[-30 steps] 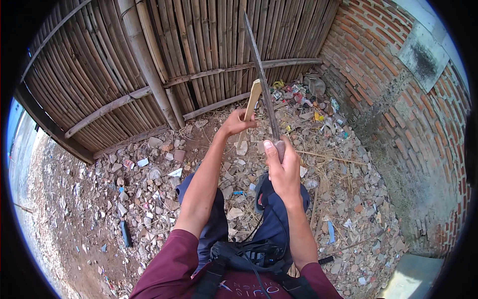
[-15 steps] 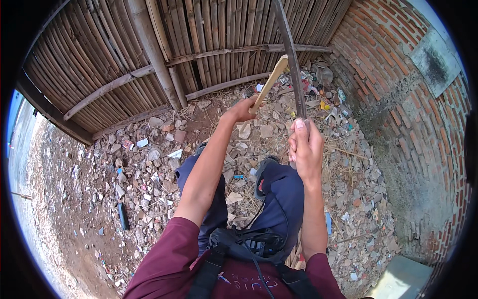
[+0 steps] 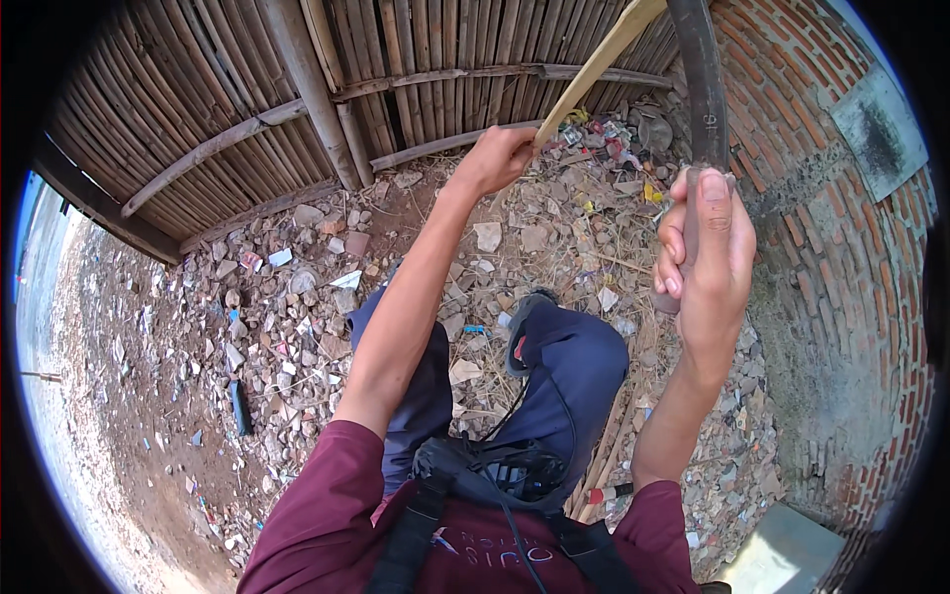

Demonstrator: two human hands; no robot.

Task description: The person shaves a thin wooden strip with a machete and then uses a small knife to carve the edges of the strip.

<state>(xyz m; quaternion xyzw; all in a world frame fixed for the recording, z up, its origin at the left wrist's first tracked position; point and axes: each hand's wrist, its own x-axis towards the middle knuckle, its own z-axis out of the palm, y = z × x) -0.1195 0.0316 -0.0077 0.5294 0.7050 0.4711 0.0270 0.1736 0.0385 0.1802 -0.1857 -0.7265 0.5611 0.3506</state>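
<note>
My left hand is closed round the lower end of a pale split bamboo strip, which slants up and to the right past the top edge of view. In my right fist is the handle of a machete. Its long dark blade points upward, just right of the strip's upper part; whether the two touch I cannot tell. The machete's tip is out of view.
Ahead stands a bamboo-slat wall with a thick post; a brick wall rises on the right. Rubble and litter cover the ground. Bamboo strips lie beside my right leg, near a red-and-black object.
My right hand has moved up and to the right with the machete, nearer the camera. My left hand has risen and shifted right with the bamboo strip.
</note>
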